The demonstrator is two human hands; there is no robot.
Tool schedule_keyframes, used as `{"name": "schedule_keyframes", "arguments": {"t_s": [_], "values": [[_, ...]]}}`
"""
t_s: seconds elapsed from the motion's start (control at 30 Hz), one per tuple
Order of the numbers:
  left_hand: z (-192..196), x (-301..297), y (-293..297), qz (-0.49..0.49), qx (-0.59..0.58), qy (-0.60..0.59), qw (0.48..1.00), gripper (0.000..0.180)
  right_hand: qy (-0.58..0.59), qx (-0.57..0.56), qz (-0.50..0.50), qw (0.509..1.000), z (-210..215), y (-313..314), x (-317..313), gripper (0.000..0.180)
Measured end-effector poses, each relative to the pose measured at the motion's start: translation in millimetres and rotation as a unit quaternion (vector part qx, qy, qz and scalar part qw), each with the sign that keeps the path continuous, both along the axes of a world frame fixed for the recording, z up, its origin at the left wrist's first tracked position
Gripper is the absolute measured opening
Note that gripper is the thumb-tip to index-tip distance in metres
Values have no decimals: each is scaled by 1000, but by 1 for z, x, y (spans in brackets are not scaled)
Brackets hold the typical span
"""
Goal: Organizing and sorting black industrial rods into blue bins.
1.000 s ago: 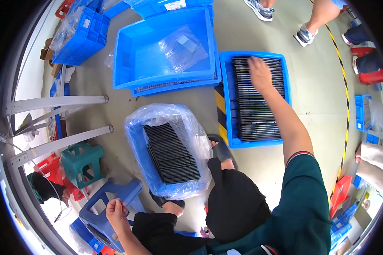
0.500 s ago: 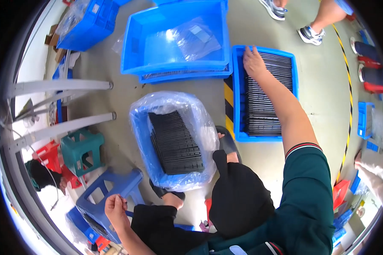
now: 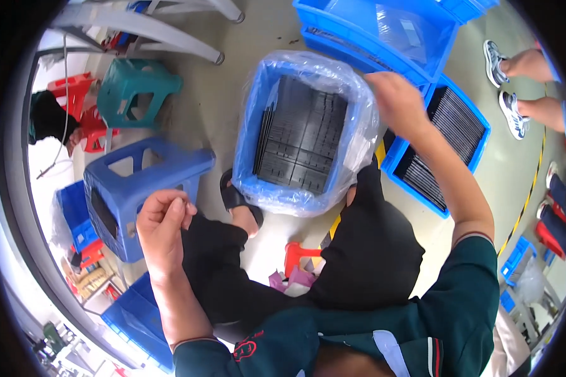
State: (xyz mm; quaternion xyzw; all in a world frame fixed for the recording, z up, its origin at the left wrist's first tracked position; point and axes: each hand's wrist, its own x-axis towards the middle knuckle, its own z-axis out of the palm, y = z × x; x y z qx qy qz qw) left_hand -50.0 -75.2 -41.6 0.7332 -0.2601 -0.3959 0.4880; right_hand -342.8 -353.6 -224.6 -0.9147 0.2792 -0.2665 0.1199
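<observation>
A blue bin (image 3: 248, 147) lined with clear plastic film (image 3: 360, 147) stands on the floor between my feet. Inside, thin black plates (image 3: 305, 138) lie with a broad face showing, and several more stand on edge along the left wall. My right hand (image 3: 397, 105) is over the bin's upper right rim, by the film, its fingers bent downward. Those fingertips are blurred, so any grip is hidden. Above the blue stool (image 3: 163, 166), my left hand (image 3: 163, 220) is closed, thumb against curled fingers. Whatever it may hold cannot be made out.
A blue crate (image 3: 449, 204) of black plates in rows stands to the right, beside stacked blue crates (image 3: 371, 28). A green stool (image 3: 132, 88) and grey metal legs (image 3: 188, 47) are at left. Another person's shoes (image 3: 514, 116) are at far right.
My right hand has left the crate of rowed plates and come to the lined bin's rim. My view has shifted. In the bin, a broad plate face now shows instead of a fanned stack.
</observation>
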Motion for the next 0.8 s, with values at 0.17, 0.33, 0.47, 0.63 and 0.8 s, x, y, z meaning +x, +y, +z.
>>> {"name": "schedule_keyframes", "arguments": {"t_s": [0.17,0.33,0.47,0.63,0.8], "values": [[11,-9,11,-7,-42,51,998,10,219,151,66,962,-61,88,91,21],[22,-2,33,15,-69,60,996,10,455,73,18,887,-169,135,95,37],[20,5,45,34,-73,69,994,10,526,2,-39,850,-195,148,106,54],[23,10,51,42,-74,64,994,11,491,-16,-23,871,-204,134,101,26],[25,16,59,52,-85,38,994,12,498,75,-16,864,-183,133,119,30]]}}
